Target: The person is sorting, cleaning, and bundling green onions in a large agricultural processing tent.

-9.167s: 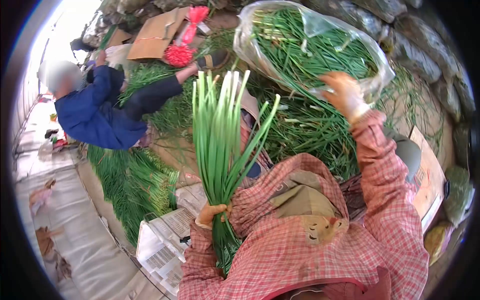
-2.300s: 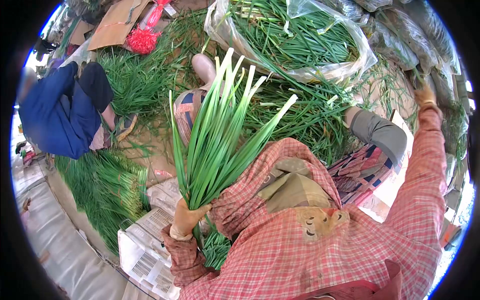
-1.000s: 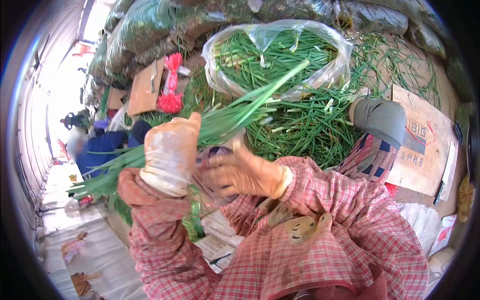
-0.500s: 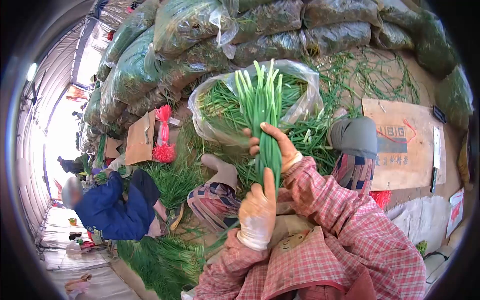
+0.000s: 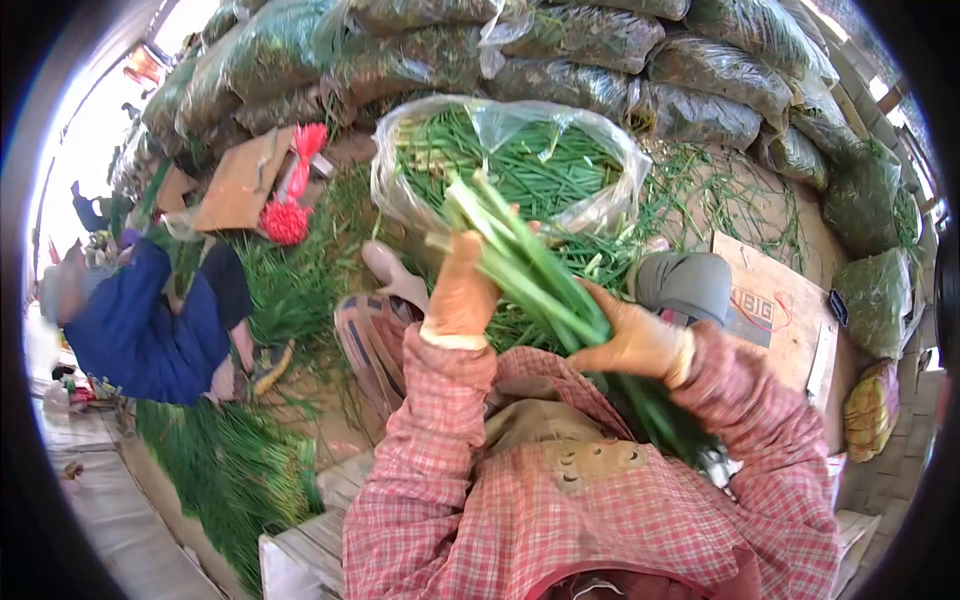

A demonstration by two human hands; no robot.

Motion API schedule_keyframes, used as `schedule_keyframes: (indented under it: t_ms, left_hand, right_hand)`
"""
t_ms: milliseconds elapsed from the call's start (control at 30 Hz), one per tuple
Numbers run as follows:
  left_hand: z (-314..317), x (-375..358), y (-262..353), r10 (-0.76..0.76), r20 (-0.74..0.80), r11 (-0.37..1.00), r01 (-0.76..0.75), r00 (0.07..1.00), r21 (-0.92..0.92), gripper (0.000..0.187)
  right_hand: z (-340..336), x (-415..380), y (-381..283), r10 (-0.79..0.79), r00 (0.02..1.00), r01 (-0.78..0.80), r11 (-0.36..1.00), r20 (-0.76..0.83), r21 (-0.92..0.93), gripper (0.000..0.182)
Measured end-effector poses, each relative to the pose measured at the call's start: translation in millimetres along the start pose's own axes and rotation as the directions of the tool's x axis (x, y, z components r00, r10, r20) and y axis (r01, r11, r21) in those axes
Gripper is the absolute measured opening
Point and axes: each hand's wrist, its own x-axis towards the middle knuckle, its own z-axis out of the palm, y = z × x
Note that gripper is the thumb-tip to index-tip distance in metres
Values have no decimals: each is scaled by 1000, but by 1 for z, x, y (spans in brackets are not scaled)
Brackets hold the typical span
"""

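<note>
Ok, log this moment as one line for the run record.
left hand: grips bunch of green stalks near pale ends | right hand: grips same bunch lower | bunch: tilted, over lap | open plastic bag: beyond, holds more greens

Legible text: one item only. The cardboard sheet (image 5: 790, 320) at right carries dark printed letters reading approximately "BIG"; the first character is cut off by a knee, so the full word cannot be confirmed.
</note>
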Motion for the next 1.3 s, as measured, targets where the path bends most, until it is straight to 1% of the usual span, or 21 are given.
schedule_keyframes:
  t_ms: [67,100,167,233,300,333,367,400,467,567,667,700,767,833,900,1000,1033,1100,1167,1233,1300]
  left_hand:
    - [2,0,-17,-32,-83,997,38,996,69,61]
    - [2,0,-21,-62,-100,991,73,993,110,59]
    - [-5,2,-24,-150,-168,976,173,974,130,49]
    - [-8,3,-20,-138,-96,983,148,986,106,47]
    - [1,4,-14,-151,-41,978,155,988,140,51]
    - [10,4,-13,-154,-17,982,154,988,106,53]
    - [16,6,-13,-157,15,982,154,988,113,53]
    - [21,7,-12,-157,48,981,150,986,121,54]
    - [26,8,-9,-182,105,976,167,978,137,55]
    - [48,-8,0,-156,-50,980,161,986,118,48]
    - [12,-10,-22,-160,-205,927,218,966,304,29]
    - [8,-12,-23,-149,-247,901,234,957,365,26]
    - [-3,-9,7,-135,-178,976,161,975,146,20]
    - [-29,-5,55,69,-118,997,-71,991,-10,18]
    - [-46,-13,110,401,-247,914,-367,882,173,20]
    - [-78,-29,175,636,-3,716,-588,772,376,23]
    - [-89,-35,190,657,-47,725,-614,752,311,24]
    - [-111,-47,214,674,-142,738,-652,725,175,25]
    - [-133,-63,229,713,-42,692,-694,700,199,28]
    - [-149,-78,244,713,-82,699,-715,696,7,27]
    - [-162,-88,253,705,15,709,-704,709,-54,26]
  right_hand:
    - [32,-7,1,62,996,-81,913,-60,-399,99]
    - [41,-8,0,181,983,-170,862,-22,-477,104]
    - [33,-8,-6,334,931,-228,844,143,-485,104]
    - [-12,4,-14,116,965,25,851,234,-524,85]
    - [-59,41,-40,-146,983,172,941,110,-292,63]
    - [-84,60,-61,-302,948,318,909,99,-271,59]
    - [-101,97,-64,-537,833,551,787,132,-277,63]
    - [-109,121,-72,-583,795,603,729,167,-324,63]
    - [-102,158,-84,-445,856,515,702,262,-491,62]
    - [-74,179,-83,-170,920,378,619,352,-689,61]
    - [-62,170,-60,-121,938,326,624,324,-710,60]
    - [-64,163,-57,-138,945,311,656,296,-688,60]
    - [-82,147,-55,-169,965,258,768,203,-586,59]
    - [-111,122,-49,-183,981,191,918,56,-349,59]
    - [-144,86,-36,-166,980,168,986,-110,8,58]
    - [-175,25,-2,-120,954,252,819,-276,515,57]
    - [-174,7,15,-96,948,276,725,-305,631,57]
    - [-155,-14,45,-58,930,315,635,-364,705,56]
    - [-122,-31,67,-47,900,328,728,-433,602,47]
    - [-100,-34,73,55,924,170,828,-379,535,46]
    - [-72,-25,68,82,965,106,750,-251,653,44]
